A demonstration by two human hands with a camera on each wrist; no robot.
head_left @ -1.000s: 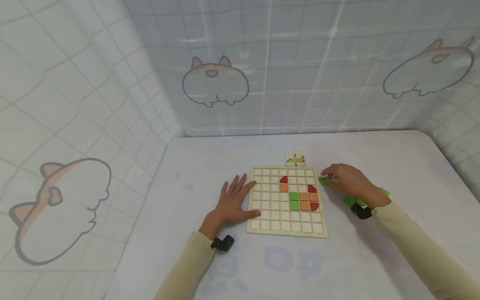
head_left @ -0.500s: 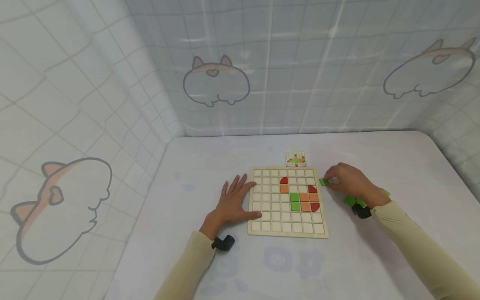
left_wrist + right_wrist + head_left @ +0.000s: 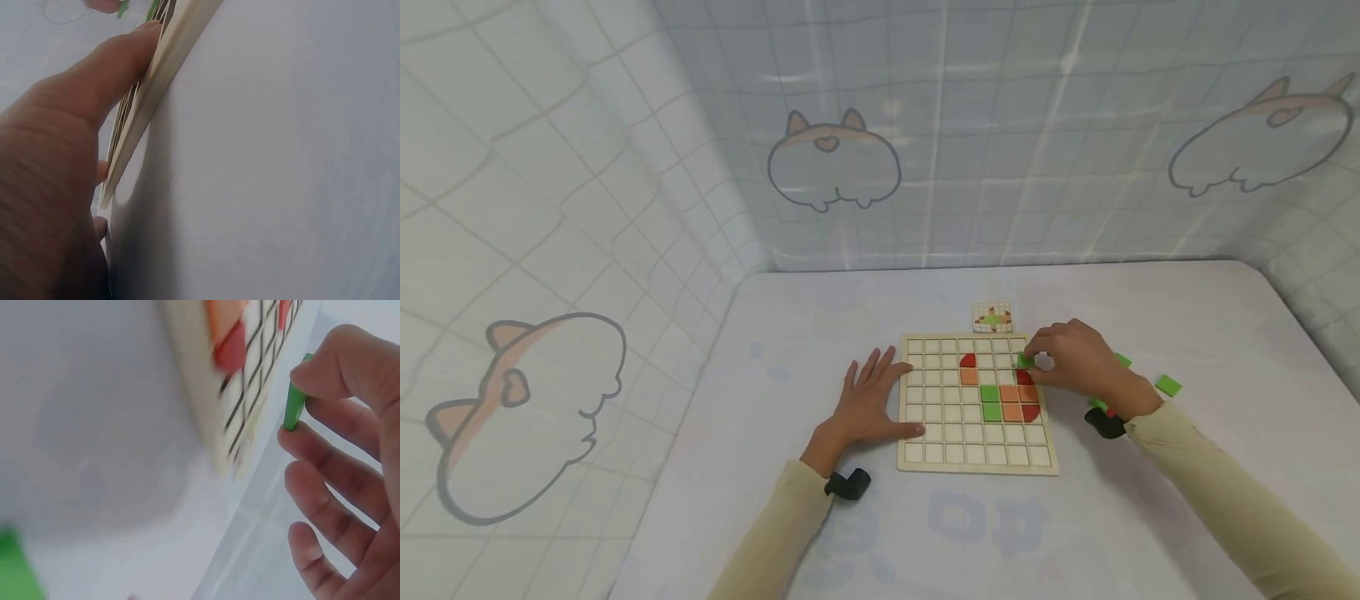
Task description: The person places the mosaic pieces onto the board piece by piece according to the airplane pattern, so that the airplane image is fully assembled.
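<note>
A wooden grid board (image 3: 932,455) lies on the table, with red quarter-round, orange square and green square (image 3: 992,412) pieces set in some of its cells. My left hand (image 3: 863,408) rests at the board's left edge, fingers spread, thumb and index fingertip on the frame. Over the board's upper right part, my right hand (image 3: 1075,358) pinches a green square tile (image 3: 296,403) between thumb and fingers. In the right wrist view the tile is held on edge, above the board's surface.
Behind the board lies a small pattern card (image 3: 992,317) printed with a coloured figure on a grid. Loose green tiles (image 3: 1168,385) and a bit of red lie right of the board, partly behind the right wrist. Tiled-print walls enclose the table (image 3: 820,333).
My right hand has moved left with the green tile, from beside the board to over its upper right cells. More loose tiles now show behind the wrist. The left hand stays put.
</note>
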